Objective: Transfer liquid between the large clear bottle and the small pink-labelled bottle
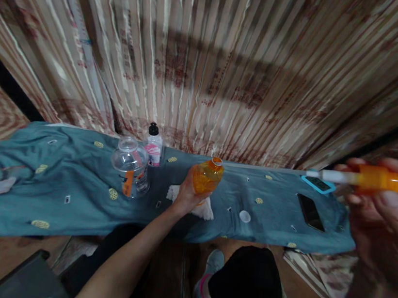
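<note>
My left hand [186, 195] is wrapped around a see-through orange bottle [207, 176], whose uncapped neck points up and slightly to the right. Beneath that hand lies a crumpled white tissue [206, 210] on the cloth. At the right edge, close to the camera, my right hand [381, 227] grips a dispenser pump [380, 181] by its orange collar. The pump is sideways, and its long thin dip tube stretches left toward the bottle's mouth. Whether the tube's tip touches the bottle I cannot tell. A small white round lid [245, 216] rests right of the bottle.
A teal patterned cloth [82, 168] covers the long table. Left of the bottle stand a clear plastic container [127, 161] and a pink-labelled bottle [153, 149] with a black cap. Farther right are a phone [310, 212] and a blue-framed digital device [318, 185]. Striped curtains [209, 72] hang behind.
</note>
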Motion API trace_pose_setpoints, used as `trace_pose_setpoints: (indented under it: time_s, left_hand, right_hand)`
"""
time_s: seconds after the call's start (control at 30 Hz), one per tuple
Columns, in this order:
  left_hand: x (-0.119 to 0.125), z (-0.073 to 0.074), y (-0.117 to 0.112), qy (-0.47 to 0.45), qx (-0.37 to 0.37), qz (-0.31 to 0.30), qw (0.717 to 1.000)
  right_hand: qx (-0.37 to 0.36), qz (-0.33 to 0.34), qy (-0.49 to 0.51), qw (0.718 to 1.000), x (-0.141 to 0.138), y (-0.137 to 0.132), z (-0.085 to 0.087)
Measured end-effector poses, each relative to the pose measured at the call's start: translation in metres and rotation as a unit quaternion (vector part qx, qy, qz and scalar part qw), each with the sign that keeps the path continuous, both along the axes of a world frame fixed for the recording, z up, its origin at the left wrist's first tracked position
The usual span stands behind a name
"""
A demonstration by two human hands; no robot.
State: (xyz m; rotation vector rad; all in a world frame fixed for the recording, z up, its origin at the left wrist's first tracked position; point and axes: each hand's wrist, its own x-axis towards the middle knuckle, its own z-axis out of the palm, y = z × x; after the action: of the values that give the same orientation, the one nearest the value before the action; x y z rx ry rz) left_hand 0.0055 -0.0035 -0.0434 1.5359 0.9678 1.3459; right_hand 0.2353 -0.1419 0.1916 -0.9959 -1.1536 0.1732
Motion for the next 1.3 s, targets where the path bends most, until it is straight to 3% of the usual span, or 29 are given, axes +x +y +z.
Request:
trace_pose_setpoints:
  time_s: [0.23, 0.33, 0.43, 0.53, 0.63, 0.73, 1.03, 1.3]
  left_hand:
    - [0.002, -0.007, 0.003, 0.015, 0.014, 0.003, 1.000]
    - [0.000, -0.008, 0.004, 0.032, 0.050, 0.021, 0.998]
    - [-0.002, -0.003, 0.005, 0.077, 0.119, 0.031, 0.989]
    - [-0.002, 0.004, 0.005, 0.118, 0.186, 0.042, 0.975]
    - [-0.001, 0.011, 0.006, 0.151, 0.230, 0.052, 0.960]
    - [-0.003, 0.014, 0.005, 0.173, 0.251, 0.058, 0.951]
    - [-0.023, 0.025, -0.010, 0.233, 0.256, 0.042, 0.937]
    - [-0.018, 0.016, -0.015, 0.161, 0.244, 0.061, 0.954]
  right_hand:
    - [0.009, 0.094, -0.077, 0.993, -0.012, 0.050, 0.031]
    - [-0.038, 0.168, -0.091, 0.981, -0.015, 0.083, 0.032]
    - [-0.112, 0.219, -0.095, 0.965, -0.023, 0.112, 0.013]
    - [-0.141, 0.228, -0.104, 0.958, -0.035, 0.134, -0.023]
    - [-0.160, 0.230, -0.108, 0.954, -0.046, 0.147, -0.058]
    - [-0.164, 0.225, -0.107, 0.954, -0.054, 0.153, -0.078]
    - [-0.158, 0.204, -0.102, 0.961, -0.069, 0.155, -0.093]
    - [-0.196, 0.242, -0.097, 0.945, -0.071, 0.146, -0.109]
